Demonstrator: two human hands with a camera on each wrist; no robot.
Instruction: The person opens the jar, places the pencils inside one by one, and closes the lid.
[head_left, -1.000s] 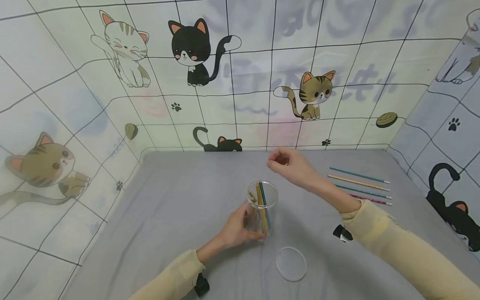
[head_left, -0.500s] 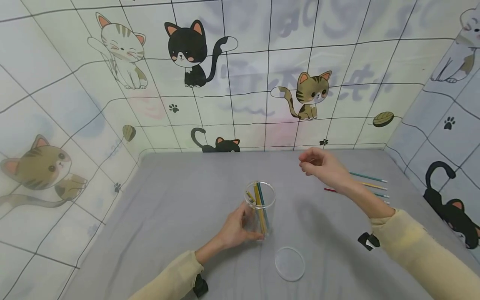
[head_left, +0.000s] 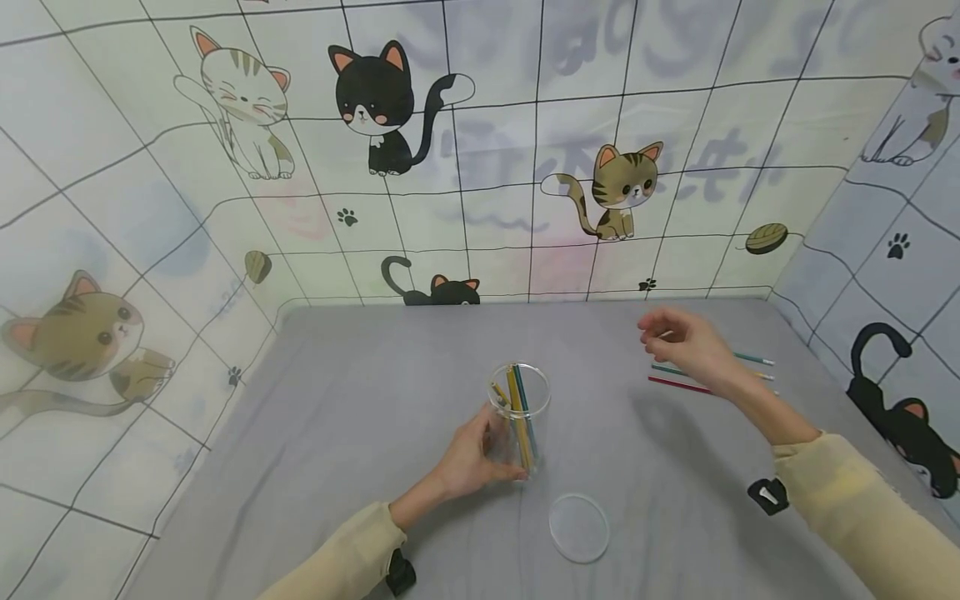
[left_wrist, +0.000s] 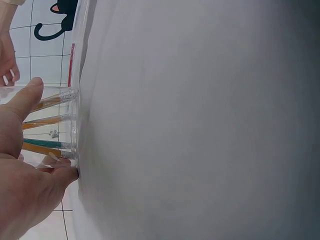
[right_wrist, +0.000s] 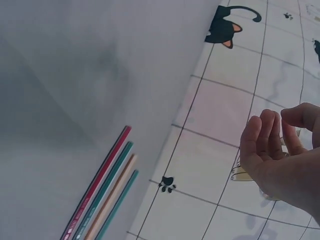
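Observation:
My left hand [head_left: 468, 457] grips a clear plastic jar [head_left: 547, 417] that stands upright on the grey cloth. Inside the jar lean several yellow and teal pencils [head_left: 520, 408]; the left wrist view shows their lower ends [left_wrist: 47, 143] through the wall, with thumb and fingers around it. My right hand [head_left: 692, 343] hovers over a row of loose pencils at the right, fingers loosely curled and holding nothing. In the right wrist view that row is a red pencil [right_wrist: 96, 183], a teal pencil [right_wrist: 102, 191], a yellow one [right_wrist: 111, 197] and another teal one [right_wrist: 118, 203].
A clear round lid [head_left: 579, 528] lies flat in front of the jar. Grey cloth [head_left: 360, 400] covers the table. Behind it and along both sides hangs a cat-patterned curtain [head_left: 510, 225].
My right hand has moved from beyond the jar rightward to above the loose pencils, covering part of them. The left hand and the jar have stayed in place.

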